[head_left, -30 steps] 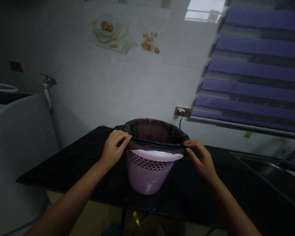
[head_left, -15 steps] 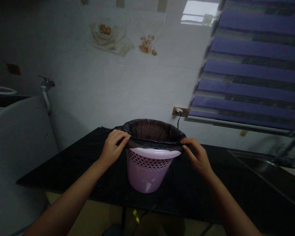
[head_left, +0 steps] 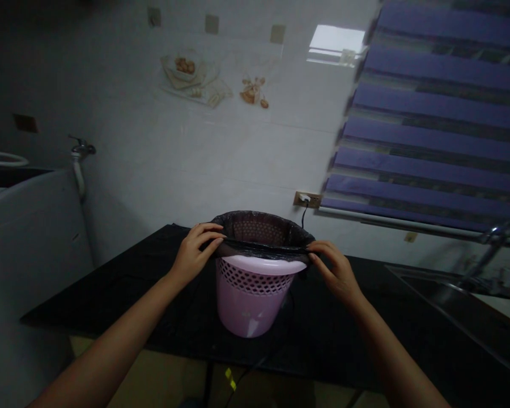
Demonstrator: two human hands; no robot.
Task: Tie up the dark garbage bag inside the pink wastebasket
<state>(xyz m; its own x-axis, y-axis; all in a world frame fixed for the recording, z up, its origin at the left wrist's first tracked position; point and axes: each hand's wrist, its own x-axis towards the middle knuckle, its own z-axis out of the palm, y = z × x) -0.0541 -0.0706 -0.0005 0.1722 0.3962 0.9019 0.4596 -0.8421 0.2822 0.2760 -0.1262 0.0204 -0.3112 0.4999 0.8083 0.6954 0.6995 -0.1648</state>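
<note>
with fingers of the left hand [head_left: 194,253] and right hand [head_left: 338,275], pinched the black plastic liner [head_left: 261,250] near both ends of the front rim; neither hand clenched. saw it draped over the mouth of the pink basket [head_left: 246,306], with the pink lip [head_left: 266,265] exposed at the front. found the basket upright on the black counter [head_left: 123,294], to the left of the sink [head_left: 446,294]. judged the liner thin, soft, slippery, easy to tear; best held by the folded edge, wide pinch, light pull. judged the basket light, fairly stiff, apt to slide if tugged; best gripped by the rim.
</note>
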